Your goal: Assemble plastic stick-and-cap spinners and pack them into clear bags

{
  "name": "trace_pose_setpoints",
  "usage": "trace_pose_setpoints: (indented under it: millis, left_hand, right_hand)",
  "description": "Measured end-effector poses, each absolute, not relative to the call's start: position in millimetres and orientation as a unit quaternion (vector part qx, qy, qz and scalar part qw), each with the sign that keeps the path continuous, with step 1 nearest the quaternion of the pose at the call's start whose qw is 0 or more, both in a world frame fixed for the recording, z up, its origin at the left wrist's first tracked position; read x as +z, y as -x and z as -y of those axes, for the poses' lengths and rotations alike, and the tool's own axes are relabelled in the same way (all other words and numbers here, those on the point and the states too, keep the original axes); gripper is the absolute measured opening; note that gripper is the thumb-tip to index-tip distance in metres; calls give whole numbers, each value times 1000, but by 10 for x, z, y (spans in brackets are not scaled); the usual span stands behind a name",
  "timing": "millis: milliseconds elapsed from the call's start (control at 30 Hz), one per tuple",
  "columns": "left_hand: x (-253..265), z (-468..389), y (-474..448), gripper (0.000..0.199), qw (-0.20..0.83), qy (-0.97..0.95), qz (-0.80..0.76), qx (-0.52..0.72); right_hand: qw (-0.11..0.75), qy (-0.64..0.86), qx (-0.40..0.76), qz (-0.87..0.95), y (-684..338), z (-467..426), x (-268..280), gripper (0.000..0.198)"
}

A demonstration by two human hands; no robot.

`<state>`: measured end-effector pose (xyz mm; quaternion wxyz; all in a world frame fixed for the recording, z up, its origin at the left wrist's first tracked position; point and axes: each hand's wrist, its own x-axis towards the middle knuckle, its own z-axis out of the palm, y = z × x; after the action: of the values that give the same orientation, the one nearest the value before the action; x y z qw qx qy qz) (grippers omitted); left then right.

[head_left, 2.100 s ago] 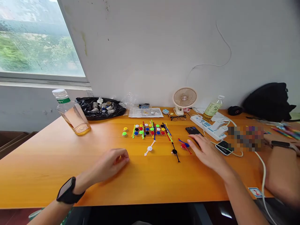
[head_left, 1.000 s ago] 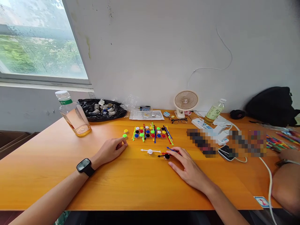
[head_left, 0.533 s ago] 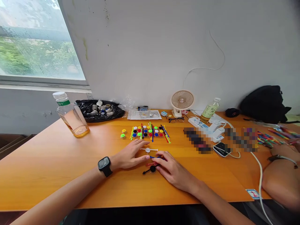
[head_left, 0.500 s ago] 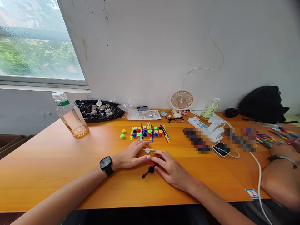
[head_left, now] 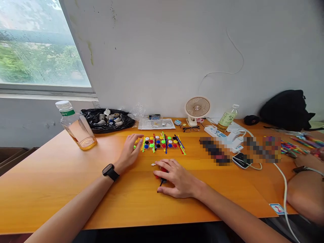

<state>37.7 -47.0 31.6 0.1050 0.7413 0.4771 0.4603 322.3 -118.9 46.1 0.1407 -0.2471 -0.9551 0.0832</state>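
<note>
My left hand reaches to the left end of a group of small coloured round discs, its fingers stretched out over the end ones. A bit of bright green shows between its thumb and fingers. Thin coloured plastic sticks lie across the discs in bunches. My right hand rests spread over a few small pieces nearer to me. From under its fingers show the tip of a white arrow, some red plastic and part of a black pointer. The rest of these pieces is hidden.
A tilted-looking bottle stands left, by a black plastic bag of grey parts. Behind are a small fan, glasses and a flat packet. Rightward are a power strip, another bottle and a person's arm.
My left hand has moved away from my right hand, left and forward to the disc group's left end. My right hand has spread over the white, red and black pieces.
</note>
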Motion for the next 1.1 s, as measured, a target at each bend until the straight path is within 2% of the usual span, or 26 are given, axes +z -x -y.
trace_pose_setpoints:
  millis: [67,133,300,467,800,1000,1100]
  left_hand:
    - [246,330,-213,27,99,-726,-514,446]
    - [177,231,-83,27,115,-723,-536,421]
    - [103,191,-15,29,120,-748,-533,377]
    - [104,228,-81,26,111,-763,-521,367]
    - [81,218,-76,25,112,-776,-502,366]
    - [88,234,-72,26,105,-770,-512,367]
    - [90,233,-71,26,108,-762,-519,373]
  right_hand:
    - [147,262,76,951,-3222,1213,433,33]
    - [161,279,79,943,-3271,1234,413,25]
    - [198,327,91,920,-3610,1284,369,23]
    - [245,436,61,864,-4094,1253,275,21]
    - [248,531,-36,809,-4367,720,239,27]
    - [246,594,-129,755,-4432,613,453,39]
    - [189,703,-172,664,-4747,531,511,56]
